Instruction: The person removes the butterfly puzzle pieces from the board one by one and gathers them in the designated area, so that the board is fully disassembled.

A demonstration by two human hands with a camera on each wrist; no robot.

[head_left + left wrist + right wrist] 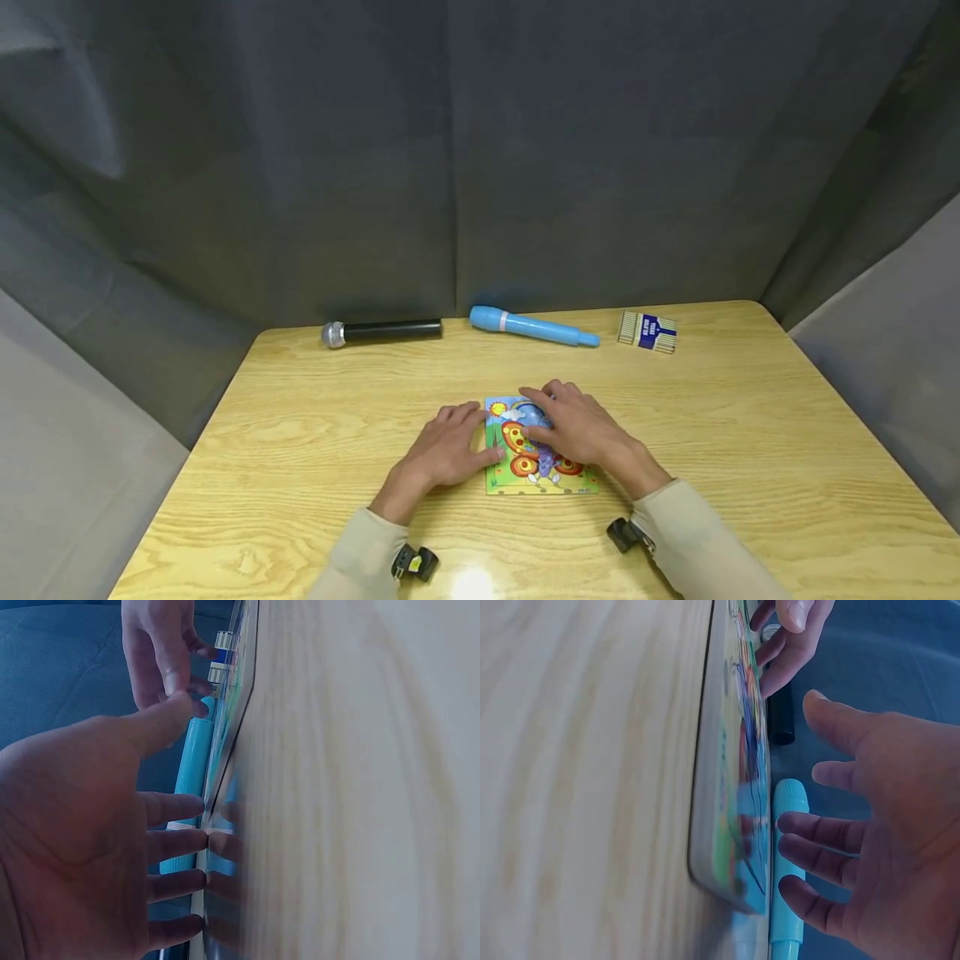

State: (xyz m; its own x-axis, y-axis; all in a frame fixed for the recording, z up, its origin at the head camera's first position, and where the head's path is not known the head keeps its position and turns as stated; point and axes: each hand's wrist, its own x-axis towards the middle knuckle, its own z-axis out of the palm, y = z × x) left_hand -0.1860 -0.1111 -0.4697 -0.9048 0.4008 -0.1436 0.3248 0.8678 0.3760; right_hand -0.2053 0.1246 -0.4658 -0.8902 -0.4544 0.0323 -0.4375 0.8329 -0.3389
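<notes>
A flat square picture puzzle (517, 483) with a butterfly, a sun and grass lies on the wooden table. My left hand (448, 450) is at its left edge, with the thumb over the picture. In the left wrist view the fingers (176, 844) are spread and fairly straight, their tips down at the tabletop. My right hand (585, 427) is over the right part of the puzzle and hides some of the picture. Its loosely bent fingers (821, 862) hold nothing in the right wrist view and appear slightly above the puzzle's surface.
Along the table's back edge lie a black microphone (393, 331) with a silver head, a light blue tube-shaped object (536, 327) and a flat bundle of pale sticks (630, 328) with a blue label. Dark cloth (450, 167) hangs behind the table (750, 458).
</notes>
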